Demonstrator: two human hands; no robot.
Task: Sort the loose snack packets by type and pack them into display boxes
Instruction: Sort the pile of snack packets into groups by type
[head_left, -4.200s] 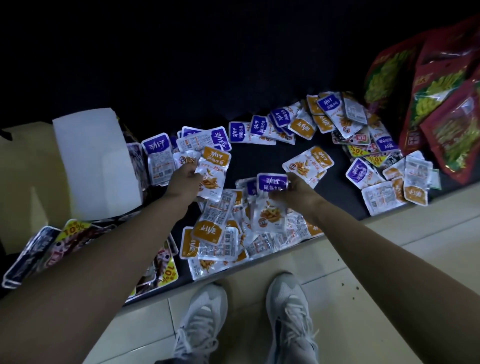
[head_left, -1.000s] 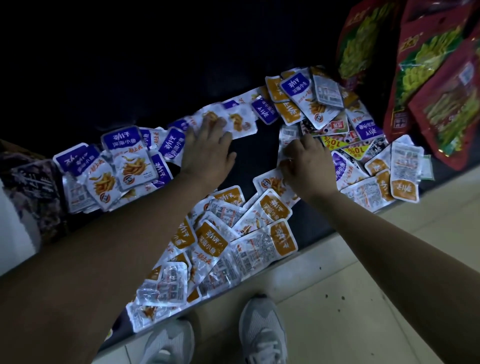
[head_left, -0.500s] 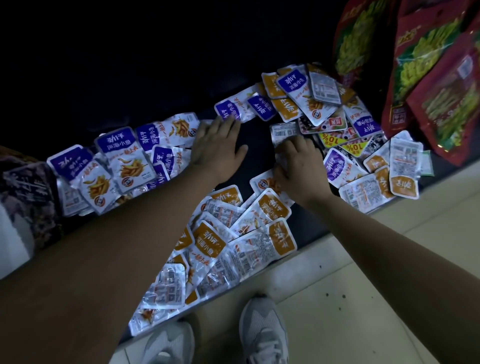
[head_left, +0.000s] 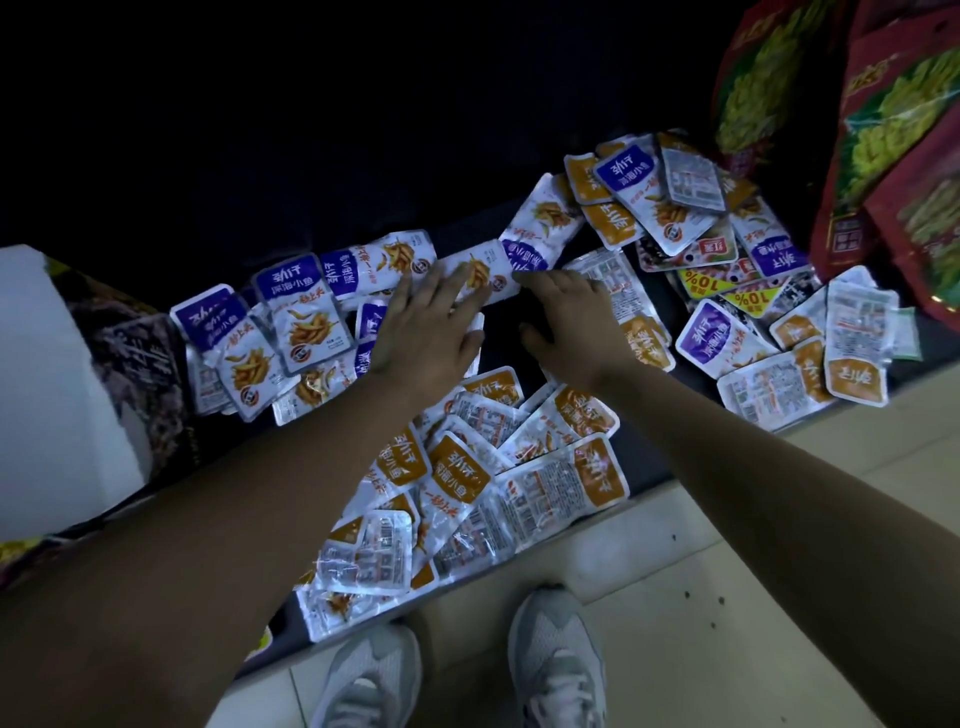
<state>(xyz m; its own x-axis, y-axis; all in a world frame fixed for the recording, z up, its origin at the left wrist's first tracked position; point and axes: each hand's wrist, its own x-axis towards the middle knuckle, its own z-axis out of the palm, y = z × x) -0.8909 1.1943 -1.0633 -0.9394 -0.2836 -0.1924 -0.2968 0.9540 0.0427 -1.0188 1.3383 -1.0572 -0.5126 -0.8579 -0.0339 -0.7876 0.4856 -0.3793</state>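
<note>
The white foil sachet with a purple top (head_left: 483, 273) looked feather-light, thin and limp. Its slick skin seemed likelier to skate over the surface than to lift. I judged a crimped edge or a corner the best place to pinch it, or else a flat palm to slide it along. It lay on its side near the back of the black tabletop (head_left: 501, 332), printed with orange fish strips.

The left hand (head_left: 431, 332) lay spread flat upon it, fingers straight and splayed, pressing rather than gripping. The right hand (head_left: 571, 322) stood arched just beside the sachet's right end, fingers bent with their tips down and the thumb apart from them. Whether it had anything nipped beneath, I could not tell.

To the left of the hands the purple-topped sachets (head_left: 296, 312) lay gathered in a loose overlapping row, mostly face up. Nearer the table's front edge the orange-topped sachets (head_left: 457, 467) made a heap of their own, several turned to show barcodes. On the right a mixed heap of purple, orange and yellow-tagged packets (head_left: 691, 223) looked unsorted, by my reckoning. Beyond it leaned large red bags printed with green snacks (head_left: 883, 156). At the far left stood an open cardboard box with a white flap (head_left: 47, 389), its inside out of my sight. Below, grey trainers (head_left: 556, 665) stood on the pale tiled floor (head_left: 727, 571).
</note>
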